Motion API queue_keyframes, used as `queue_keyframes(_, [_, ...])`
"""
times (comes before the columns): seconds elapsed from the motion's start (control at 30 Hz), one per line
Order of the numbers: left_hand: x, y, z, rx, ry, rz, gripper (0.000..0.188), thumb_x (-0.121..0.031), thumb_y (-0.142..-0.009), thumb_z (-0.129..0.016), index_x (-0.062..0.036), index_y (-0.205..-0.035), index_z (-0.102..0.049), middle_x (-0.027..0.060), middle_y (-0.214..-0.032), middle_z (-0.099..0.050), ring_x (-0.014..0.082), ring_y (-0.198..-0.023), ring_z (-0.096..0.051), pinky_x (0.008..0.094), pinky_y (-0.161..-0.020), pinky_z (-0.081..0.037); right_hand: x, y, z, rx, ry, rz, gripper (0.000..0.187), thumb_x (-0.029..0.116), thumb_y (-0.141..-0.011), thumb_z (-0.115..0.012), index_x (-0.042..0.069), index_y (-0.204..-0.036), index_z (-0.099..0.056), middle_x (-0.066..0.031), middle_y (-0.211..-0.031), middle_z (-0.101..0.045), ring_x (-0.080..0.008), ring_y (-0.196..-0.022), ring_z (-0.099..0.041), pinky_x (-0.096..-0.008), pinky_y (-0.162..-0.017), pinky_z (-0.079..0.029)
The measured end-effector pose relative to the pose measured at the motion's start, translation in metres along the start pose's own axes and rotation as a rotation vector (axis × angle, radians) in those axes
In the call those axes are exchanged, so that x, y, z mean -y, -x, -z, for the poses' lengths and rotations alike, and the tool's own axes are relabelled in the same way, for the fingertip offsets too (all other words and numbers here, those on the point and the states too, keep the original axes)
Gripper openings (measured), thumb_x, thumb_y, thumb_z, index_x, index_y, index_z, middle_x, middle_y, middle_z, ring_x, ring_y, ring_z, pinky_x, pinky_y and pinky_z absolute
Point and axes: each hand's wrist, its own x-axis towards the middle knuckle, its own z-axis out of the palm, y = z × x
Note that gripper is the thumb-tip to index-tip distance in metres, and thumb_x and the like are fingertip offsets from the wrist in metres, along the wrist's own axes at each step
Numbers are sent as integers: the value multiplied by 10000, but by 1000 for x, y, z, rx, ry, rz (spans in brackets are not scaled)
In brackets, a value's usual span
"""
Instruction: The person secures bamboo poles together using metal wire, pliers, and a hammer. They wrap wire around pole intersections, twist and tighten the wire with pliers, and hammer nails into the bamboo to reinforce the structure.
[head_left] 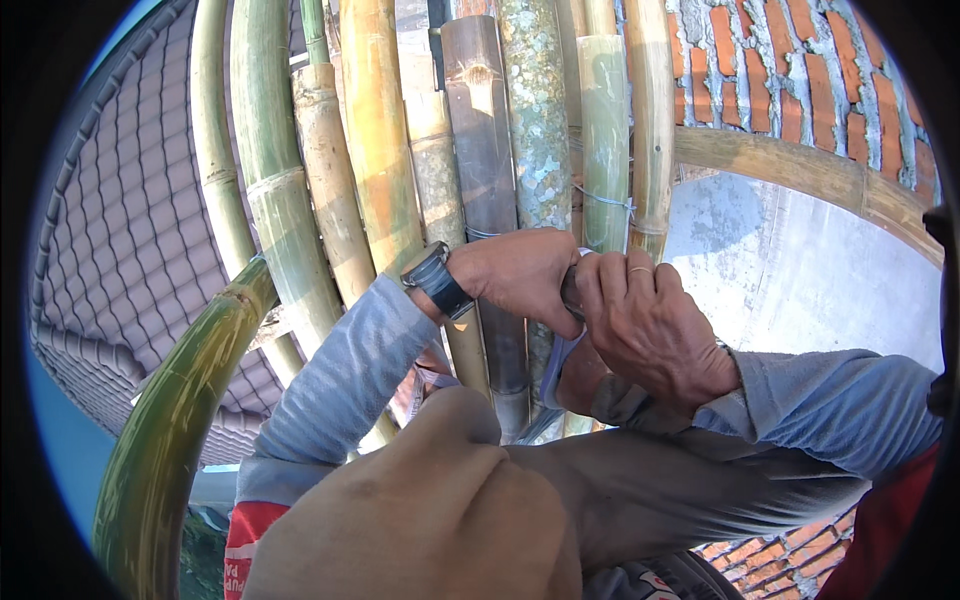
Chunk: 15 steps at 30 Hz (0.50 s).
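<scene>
My left hand (525,272), with a watch (437,280) on its wrist, is closed near the middle of a row of bamboo poles. Pressed up against it, my right hand (655,325) is closed too, and a ring circles one finger. Between the two hands a short dark handle-like piece (571,290) shows; both hands grip it, and its rest is hidden. Beneath them run a dark bamboo pole (490,150) and a lichen-spotted pole (537,120). Thin wire (605,200) wraps a green bamboo pole (604,130) just beyond my hands.
My bent knee (400,500) and a sandalled foot (578,380) are close below the hands. A thick green bamboo pole (190,420) slants at left, above a tiled roof (120,210). To the right are a brick wall (790,70), a curved bamboo pole (780,160) and a grey surface (820,260).
</scene>
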Motion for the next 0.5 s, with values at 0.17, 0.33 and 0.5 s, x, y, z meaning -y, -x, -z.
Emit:
queue_keyframes(0.17, [-2,-4,-67,-1144,-375,-247,426,-234,-664,-835,-54,-1016,-677,130,-807,-678,367,-785,-685,451,-705,-540,4,4,-23,-118,-18,1,301,163,-865,-612,-57,-1069,-588,-78,-833,-536,-174,-736,-588,-285,-476,-473])
queue_keyframes(0.33, [22,-15,-70,-922,-327,-208,336,-205,-689,-795,-60,-969,-680,164,-743,-661,370,-729,-684,489,-673,-535,-7,1,-11,-14,-471,-50,335,136,-819,-657,-99,-1041,-570,-180,-850,-605,-302,-718,-675,-398,-535,-541])
queue_keyframes(0.5, [13,-14,-28,-305,-202,-104,240,-243,-745,-752,-31,-849,-705,177,-681,-658,363,-644,-636,460,-634,-508,-29,-11,-33,103,-706,195,251,154,-814,-648,-93,-857,-633,-161,-694,-653,-307,-663,-724,-409,-584,-569])
